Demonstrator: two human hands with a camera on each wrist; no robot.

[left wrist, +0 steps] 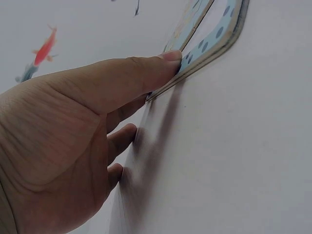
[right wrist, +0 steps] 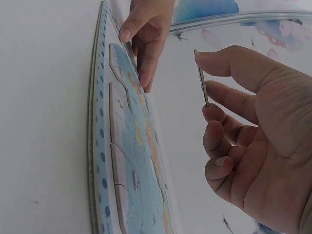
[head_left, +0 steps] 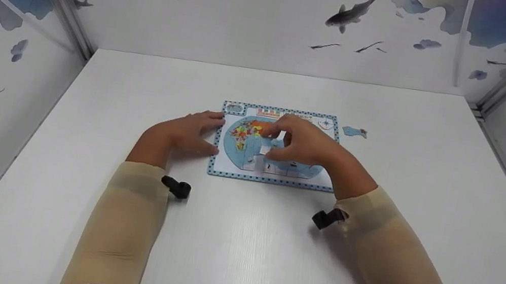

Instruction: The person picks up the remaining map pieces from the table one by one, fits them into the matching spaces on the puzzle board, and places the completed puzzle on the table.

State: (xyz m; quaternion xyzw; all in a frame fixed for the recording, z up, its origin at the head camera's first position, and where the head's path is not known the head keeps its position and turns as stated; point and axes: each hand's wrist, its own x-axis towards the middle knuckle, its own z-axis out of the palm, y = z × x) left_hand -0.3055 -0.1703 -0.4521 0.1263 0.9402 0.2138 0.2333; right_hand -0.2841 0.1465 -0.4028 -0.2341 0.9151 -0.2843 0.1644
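Observation:
A world-map jigsaw puzzle board (head_left: 227,174) with a blue dotted border lies flat on the table, many of its pieces in place. Over the middle of the map, my right hand (head_left: 306,143) pinches a thin puzzle piece (right wrist: 202,80) between thumb and fingers. The right wrist view shows that piece edge-on, held apart from the board, so its printed face is hidden. At the board's left edge rests my left hand (head_left: 190,132), its fingers extended. Its thumb (left wrist: 168,56) touches the dotted border, and the lower fingers touch the table.
One loose puzzle piece (head_left: 355,132), blue with a small red spot, lies on the table just right of the board's upper corner. White walls (head_left: 270,37) printed with fish surround the white table (head_left: 226,240). Small black devices (head_left: 179,189) are strapped at both wrists.

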